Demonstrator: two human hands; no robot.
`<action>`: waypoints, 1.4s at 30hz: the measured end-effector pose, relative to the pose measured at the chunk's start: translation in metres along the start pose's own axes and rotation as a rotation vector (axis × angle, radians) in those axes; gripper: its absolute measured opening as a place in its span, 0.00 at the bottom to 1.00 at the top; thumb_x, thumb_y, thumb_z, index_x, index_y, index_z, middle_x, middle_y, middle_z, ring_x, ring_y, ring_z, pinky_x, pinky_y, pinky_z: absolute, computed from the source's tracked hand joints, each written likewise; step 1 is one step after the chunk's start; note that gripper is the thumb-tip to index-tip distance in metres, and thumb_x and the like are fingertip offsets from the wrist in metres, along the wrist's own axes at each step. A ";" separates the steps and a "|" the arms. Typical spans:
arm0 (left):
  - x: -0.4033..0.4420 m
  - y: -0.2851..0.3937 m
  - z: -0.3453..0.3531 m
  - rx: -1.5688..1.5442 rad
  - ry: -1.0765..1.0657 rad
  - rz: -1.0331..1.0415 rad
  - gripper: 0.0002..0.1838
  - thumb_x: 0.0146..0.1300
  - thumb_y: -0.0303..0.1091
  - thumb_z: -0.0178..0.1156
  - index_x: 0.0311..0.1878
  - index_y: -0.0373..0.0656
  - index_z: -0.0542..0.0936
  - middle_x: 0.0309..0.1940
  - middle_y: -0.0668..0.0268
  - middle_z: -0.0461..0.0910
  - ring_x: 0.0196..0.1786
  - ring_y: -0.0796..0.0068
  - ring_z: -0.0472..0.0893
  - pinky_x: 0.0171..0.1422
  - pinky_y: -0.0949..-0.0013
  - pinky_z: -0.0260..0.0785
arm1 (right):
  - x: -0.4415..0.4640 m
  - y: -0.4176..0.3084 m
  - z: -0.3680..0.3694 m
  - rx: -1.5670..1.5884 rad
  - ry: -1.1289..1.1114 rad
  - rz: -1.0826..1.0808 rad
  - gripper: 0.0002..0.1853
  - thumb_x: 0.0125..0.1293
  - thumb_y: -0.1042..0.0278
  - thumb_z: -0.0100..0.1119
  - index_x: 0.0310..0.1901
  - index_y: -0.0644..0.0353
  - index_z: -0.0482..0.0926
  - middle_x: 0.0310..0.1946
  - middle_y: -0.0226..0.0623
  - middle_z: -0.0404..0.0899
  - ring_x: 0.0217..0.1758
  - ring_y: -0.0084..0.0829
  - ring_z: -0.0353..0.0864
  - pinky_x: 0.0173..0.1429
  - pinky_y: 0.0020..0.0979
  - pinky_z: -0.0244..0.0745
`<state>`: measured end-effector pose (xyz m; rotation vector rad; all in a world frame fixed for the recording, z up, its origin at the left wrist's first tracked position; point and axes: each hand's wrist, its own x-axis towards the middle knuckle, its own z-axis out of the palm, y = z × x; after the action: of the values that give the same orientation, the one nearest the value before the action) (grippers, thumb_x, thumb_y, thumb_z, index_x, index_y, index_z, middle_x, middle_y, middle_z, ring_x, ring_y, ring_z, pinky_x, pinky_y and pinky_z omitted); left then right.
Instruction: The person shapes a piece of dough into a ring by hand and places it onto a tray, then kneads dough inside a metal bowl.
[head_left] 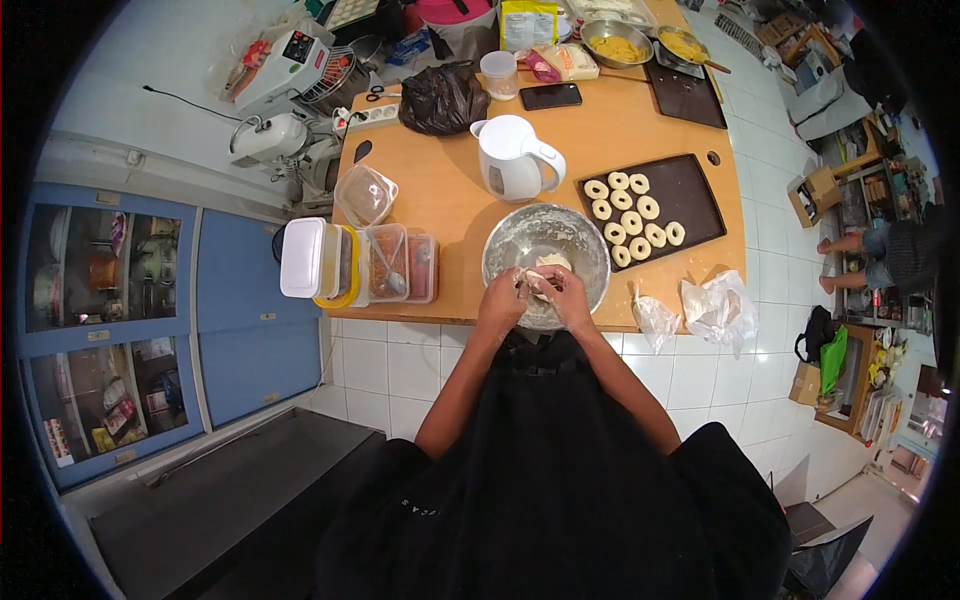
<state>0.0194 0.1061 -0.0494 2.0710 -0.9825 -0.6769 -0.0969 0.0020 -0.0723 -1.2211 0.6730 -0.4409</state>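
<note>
A metal bowl (pixel 503 236) with flour-smeared walls stands at the table's front edge. Over its near part, my left hand (pixel 508 298) and my right hand (pixel 566 298) meet, fingers closed on a small piece of pale dough (pixel 536 282) between them. More dough (pixel 553 262) lies in the bowl just beyond my fingers. Right of the bowl, a dark baking tray (pixel 690 194) bears several ring-shaped dough pieces (pixel 648 207) on its left and lower parts. A white kettle (pixel 513 160) is upright behind the bowl.
Plastic containers (pixel 387 262) stand to the left, one holding a spoon. Plastic bags (pixel 720 305) hang over the front edge at right. Farther back are a black bag (pixel 443 98), a phone (pixel 550 96) and pans of yellow food (pixel 617 46). Another person's legs (pixel 845 262) show far right.
</note>
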 end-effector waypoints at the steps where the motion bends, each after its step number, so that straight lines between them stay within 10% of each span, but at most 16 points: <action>1: 0.000 -0.001 0.001 0.005 0.003 -0.010 0.17 0.60 0.29 0.58 0.53 0.33 0.76 0.48 0.44 0.78 0.53 0.41 0.76 0.58 0.50 0.69 | 0.000 -0.001 -0.001 -0.027 0.000 0.016 0.10 0.67 0.73 0.62 0.48 0.67 0.80 0.39 0.34 0.84 0.41 0.21 0.82 0.46 0.24 0.76; 7: -0.003 0.013 -0.002 -0.061 0.011 0.055 0.15 0.59 0.28 0.58 0.49 0.31 0.77 0.46 0.43 0.78 0.52 0.40 0.76 0.57 0.51 0.69 | 0.000 0.001 -0.004 -0.022 -0.004 0.061 0.11 0.69 0.74 0.60 0.50 0.68 0.79 0.42 0.34 0.83 0.43 0.21 0.81 0.51 0.24 0.76; 16: 0.004 -0.003 0.000 -0.132 -0.063 -0.095 0.17 0.61 0.29 0.61 0.53 0.35 0.77 0.43 0.51 0.82 0.47 0.64 0.82 0.55 0.63 0.72 | -0.003 0.003 -0.005 0.061 0.015 0.265 0.15 0.72 0.64 0.59 0.53 0.65 0.80 0.41 0.29 0.82 0.44 0.19 0.77 0.49 0.24 0.73; 19: 0.004 -0.014 0.003 -0.287 -0.111 -0.129 0.20 0.57 0.33 0.62 0.51 0.33 0.77 0.45 0.46 0.81 0.49 0.47 0.81 0.54 0.57 0.72 | -0.003 0.007 -0.008 -0.039 -0.011 0.195 0.16 0.71 0.62 0.60 0.52 0.65 0.81 0.40 0.28 0.82 0.41 0.19 0.77 0.47 0.23 0.73; 42: -0.001 -0.010 0.010 0.028 0.034 -0.048 0.15 0.59 0.27 0.57 0.49 0.32 0.76 0.45 0.44 0.78 0.49 0.44 0.78 0.55 0.53 0.69 | -0.006 0.000 0.003 0.086 0.063 0.072 0.14 0.68 0.66 0.63 0.50 0.64 0.82 0.43 0.34 0.84 0.45 0.22 0.80 0.52 0.27 0.74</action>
<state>0.0159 0.1074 -0.0637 2.1298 -0.9307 -0.6537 -0.0991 0.0080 -0.0704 -1.1017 0.7423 -0.4453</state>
